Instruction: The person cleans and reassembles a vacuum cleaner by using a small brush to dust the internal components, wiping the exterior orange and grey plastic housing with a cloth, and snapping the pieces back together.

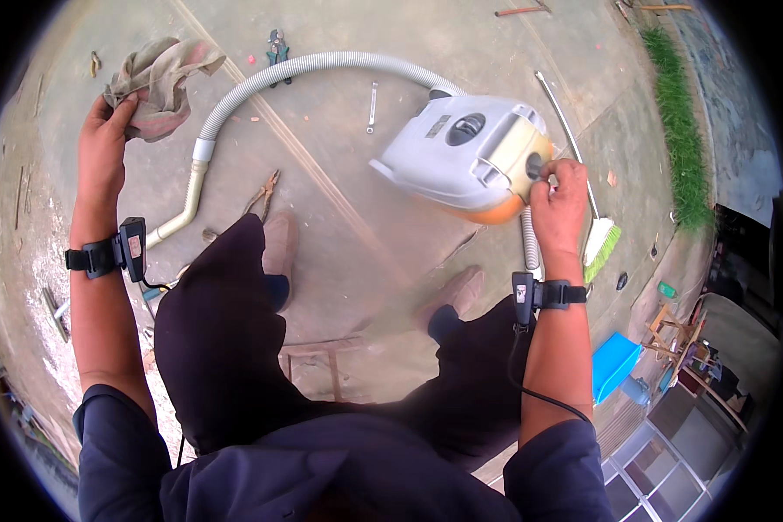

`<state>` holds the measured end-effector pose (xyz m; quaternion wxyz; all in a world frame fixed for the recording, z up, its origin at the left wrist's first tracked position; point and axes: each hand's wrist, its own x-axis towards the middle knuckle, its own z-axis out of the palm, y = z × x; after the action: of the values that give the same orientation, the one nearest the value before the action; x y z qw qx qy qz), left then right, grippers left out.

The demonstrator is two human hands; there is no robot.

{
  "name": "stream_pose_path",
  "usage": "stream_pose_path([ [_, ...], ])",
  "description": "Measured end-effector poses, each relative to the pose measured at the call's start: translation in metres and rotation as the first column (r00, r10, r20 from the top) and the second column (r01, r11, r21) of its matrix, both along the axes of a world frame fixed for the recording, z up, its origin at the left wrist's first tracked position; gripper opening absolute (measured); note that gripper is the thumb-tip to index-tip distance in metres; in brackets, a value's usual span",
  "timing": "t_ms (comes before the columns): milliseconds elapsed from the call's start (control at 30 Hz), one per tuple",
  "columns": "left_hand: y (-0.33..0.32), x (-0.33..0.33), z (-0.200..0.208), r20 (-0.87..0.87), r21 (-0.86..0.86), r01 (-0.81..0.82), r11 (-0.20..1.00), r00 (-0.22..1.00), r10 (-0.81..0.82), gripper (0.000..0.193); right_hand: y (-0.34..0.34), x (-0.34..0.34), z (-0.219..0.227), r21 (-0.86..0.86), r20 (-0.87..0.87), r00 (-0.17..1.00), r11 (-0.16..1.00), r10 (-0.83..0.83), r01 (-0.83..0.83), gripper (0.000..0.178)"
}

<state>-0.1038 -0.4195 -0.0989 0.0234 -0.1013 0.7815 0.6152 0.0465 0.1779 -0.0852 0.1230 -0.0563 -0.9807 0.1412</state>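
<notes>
Above grey concrete floor [348, 252], upper left, left hand [104, 135] pinches crumpled beige cloth [161, 87]; right hand [559, 204], finger-curled, apparently steadies grey-and-orange plastic vacuum cleaner [444, 165].

head: left camera of a head-worn pair | looks from head height, steeply down, slightly forward, upright | nearest: shirt [339, 474] at lower edge, then trousers [213, 357] | farther: left hand [109, 130] upper left, right hand [558, 202] and vacuum [426, 161] right of centre, floor [348, 183] beyond | wide fisheye, round dark border, grass [680, 130] toward right rim
</notes>
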Motion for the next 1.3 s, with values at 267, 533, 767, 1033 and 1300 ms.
stream_pose_path([
  [267, 0.066, 0.026, 0.109, -0.154, 0.087, 0.094, 0.992, 0.985, -0.080, 0.033, -0.048, -0.015, 0.014, 0.129, 0.059, 0.996, 0.989, 0.063, -0.070, 0.036],
  [533, 0.088, 0.054, 0.201, -0.356, 0.015, 0.228, 0.974, 0.911, -0.208, 0.032, -0.074, -0.032, 0.036, 0.042, 0.269, 0.961, 0.996, 0.069, -0.083, 0.046],
  [767, 0.075, 0.088, 0.246, -0.350, -0.174, 0.288, 0.942, 0.876, -0.333, 0.041, -0.079, -0.040, 0.037, -0.011, 0.455, 0.886, 0.996, 0.084, -0.089, 0.069],
  [1033, 0.028, 0.098, 0.247, -0.320, -0.179, 0.233, 0.956, 0.905, -0.281, 0.041, -0.058, -0.033, 0.033, 0.023, 0.465, 0.874, 0.986, 0.138, -0.168, 0.086],
  [1300, -0.031, 0.084, 0.289, -0.363, -0.253, 0.086, 0.964, 0.915, -0.177, 0.043, -0.088, -0.031, 0.053, 0.068, 0.579, 0.806, 0.978, 0.123, -0.198, 0.073],
])
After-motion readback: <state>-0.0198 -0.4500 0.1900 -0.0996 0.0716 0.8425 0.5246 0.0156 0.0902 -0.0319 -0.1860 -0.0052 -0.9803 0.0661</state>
